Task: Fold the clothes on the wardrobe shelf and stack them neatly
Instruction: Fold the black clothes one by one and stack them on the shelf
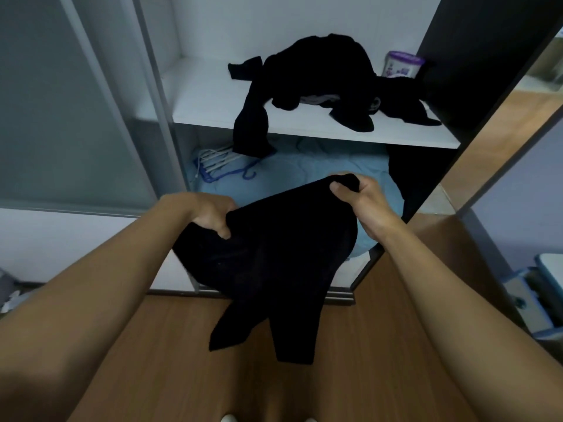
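Note:
I hold a black garment point(274, 257) in the air in front of the wardrobe, below the shelf. My left hand point(210, 216) grips its left top edge, and my right hand point(362, 197) grips its right top corner. Two ends of the garment hang down over the wooden floor. On the white wardrobe shelf point(207, 99) lies a loose heap of black clothes point(323, 77), unfolded, with one black piece point(249, 132) drooping over the shelf's front edge.
A purple-lidded white tub point(402, 64) stands at the shelf's back right. Below the shelf are a light blue quilt point(304, 175) and several white and blue hangers point(216, 162). A sliding glass door point(61, 102) stands at the left. Wooden floor point(182, 360) lies beneath me.

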{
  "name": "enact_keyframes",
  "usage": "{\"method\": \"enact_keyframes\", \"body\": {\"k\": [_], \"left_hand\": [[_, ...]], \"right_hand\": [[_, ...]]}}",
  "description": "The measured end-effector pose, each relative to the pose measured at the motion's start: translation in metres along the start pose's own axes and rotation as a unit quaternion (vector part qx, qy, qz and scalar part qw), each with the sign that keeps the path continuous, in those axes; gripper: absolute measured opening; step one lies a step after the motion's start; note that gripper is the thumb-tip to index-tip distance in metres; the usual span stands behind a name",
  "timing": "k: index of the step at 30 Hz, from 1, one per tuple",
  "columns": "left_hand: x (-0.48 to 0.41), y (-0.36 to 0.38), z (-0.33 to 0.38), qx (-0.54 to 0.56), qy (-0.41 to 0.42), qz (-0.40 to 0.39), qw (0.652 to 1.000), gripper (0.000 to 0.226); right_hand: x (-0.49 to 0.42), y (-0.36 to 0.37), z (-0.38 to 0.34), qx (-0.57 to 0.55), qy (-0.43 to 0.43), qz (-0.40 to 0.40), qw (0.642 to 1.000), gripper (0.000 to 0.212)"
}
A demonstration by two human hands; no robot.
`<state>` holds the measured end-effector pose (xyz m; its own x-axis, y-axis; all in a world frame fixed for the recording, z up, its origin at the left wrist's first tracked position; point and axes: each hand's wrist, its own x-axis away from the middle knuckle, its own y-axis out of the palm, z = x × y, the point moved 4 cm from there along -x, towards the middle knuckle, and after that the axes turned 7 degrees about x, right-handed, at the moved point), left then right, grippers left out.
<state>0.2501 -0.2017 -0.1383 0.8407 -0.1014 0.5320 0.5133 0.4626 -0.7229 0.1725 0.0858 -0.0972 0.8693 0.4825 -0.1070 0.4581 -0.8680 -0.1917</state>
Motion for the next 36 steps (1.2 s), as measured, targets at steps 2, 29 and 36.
{"method": "enact_keyframes", "body": {"k": [2,29,36], "left_hand": [[-0.006,0.003,-0.006,-0.053,0.020,0.076,0.996,0.024],[0.051,-0.048,0.135,-0.045,0.420,0.317,0.849,0.027],[0.005,0.010,0.066,0.614,0.249,0.097,0.743,0.106]], "right_hand": [[0.000,0.010,-0.007,0.023,-0.009,-0.066,0.997,0.023],[-0.041,-0.033,-0.029,-0.142,0.045,-0.064,0.987,0.016],[-0.022,-0.020,-0.032,-0.125,0.049,0.073,0.988,0.007]]}}
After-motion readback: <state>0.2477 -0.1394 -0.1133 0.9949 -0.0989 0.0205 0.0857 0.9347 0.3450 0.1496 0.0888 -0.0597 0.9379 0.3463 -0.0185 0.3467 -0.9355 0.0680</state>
